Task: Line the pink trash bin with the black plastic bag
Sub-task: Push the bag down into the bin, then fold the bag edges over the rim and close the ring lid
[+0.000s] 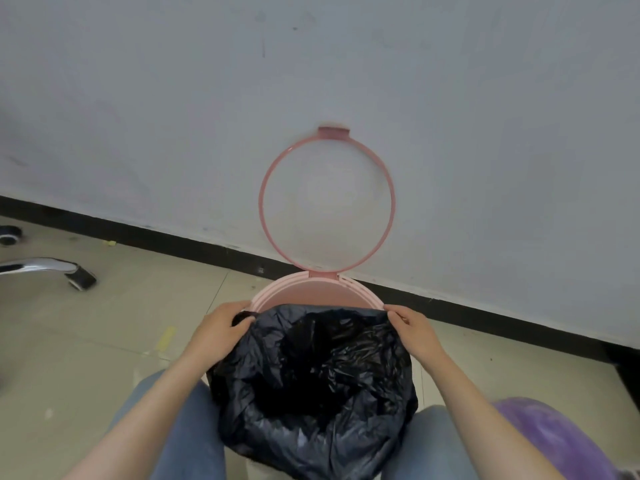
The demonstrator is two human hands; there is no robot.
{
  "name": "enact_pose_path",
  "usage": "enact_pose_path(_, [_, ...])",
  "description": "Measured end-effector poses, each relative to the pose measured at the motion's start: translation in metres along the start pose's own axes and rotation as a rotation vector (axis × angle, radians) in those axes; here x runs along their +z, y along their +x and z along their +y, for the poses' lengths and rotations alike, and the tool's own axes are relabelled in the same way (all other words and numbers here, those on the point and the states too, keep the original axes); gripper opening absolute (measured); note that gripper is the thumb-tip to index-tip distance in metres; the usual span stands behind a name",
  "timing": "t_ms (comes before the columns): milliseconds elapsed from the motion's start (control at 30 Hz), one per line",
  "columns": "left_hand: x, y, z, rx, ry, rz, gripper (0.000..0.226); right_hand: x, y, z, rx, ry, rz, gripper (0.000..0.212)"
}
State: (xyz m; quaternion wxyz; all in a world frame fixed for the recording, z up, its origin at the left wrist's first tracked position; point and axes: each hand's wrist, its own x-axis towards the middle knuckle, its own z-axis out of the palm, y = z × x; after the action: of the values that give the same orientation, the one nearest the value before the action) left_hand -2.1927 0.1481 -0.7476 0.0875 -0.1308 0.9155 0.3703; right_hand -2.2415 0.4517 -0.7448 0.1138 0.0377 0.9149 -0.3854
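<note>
Currently mid-lining: crinkled black plastic bag sits in the round pink plastic trash bin, far rim bare. Left hand and right hand each curl round the bag's edge. Next, probably: stretch the edge over the far rim.

I see a pale grey-white wall filling the upper view, scuffed, with a few dark marks. A black baseboard runs along its foot. The floor is beige tile with thin grout lines; a small yellow scrap lies near the baseboard. Far left, a chrome chair leg ends in a black caster; a second caster sits behind. Light is soft, even. Bottom right, a rounded purple object, too blurred to identify.
</note>
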Motion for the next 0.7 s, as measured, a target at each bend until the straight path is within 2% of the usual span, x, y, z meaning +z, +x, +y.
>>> enact_pose_path(67, [0.0,0.0,0.001,0.078,0.009,-0.064,0.029,-0.002,0.004,-0.005,-0.03,-0.083,-0.065,0.022])
enact_pose_path(133, [0.003,0.001,-0.003,0.118,0.149,-0.072,0.025,-0.004,0.008,-0.004,-0.058,-0.164,-0.112,0.017])
enact_pose_path(200, [0.004,0.003,-0.006,0.108,0.176,-0.033,0.02,-0.005,0.009,-0.001,-0.009,-0.1,-0.096,0.011])
enact_pose_path(267, [0.004,0.006,-0.003,0.087,0.022,0.046,0.014,-0.005,0.008,0.0,0.032,0.075,-0.021,0.019])
enact_pose_path(333, [-0.001,0.012,0.005,0.043,-0.159,0.118,0.016,-0.003,0.011,-0.001,0.03,0.148,0.054,0.019])
enact_pose_path(400, [-0.005,0.022,0.011,0.03,-0.22,0.133,0.022,-0.001,0.015,-0.003,0.014,0.161,0.102,0.015])
enact_pose_path(500, [-0.009,0.032,0.015,0.025,-0.178,0.114,0.042,0.003,0.024,0.0,-0.004,0.143,0.185,0.017])
enact_pose_path(567, [-0.012,0.039,0.018,0.024,-0.346,0.081,0.042,0.006,0.031,0.001,-0.007,0.067,0.226,0.018])
enact_pose_path(633, [-0.019,0.044,0.02,0.01,-0.48,0.0,0.035,0.007,0.038,-0.001,0.013,0.079,0.183,0.02])
enact_pose_path(700, [-0.023,0.05,0.019,-0.006,-0.511,-0.091,0.025,0.004,0.046,-0.003,0.099,0.214,0.062,0.022])
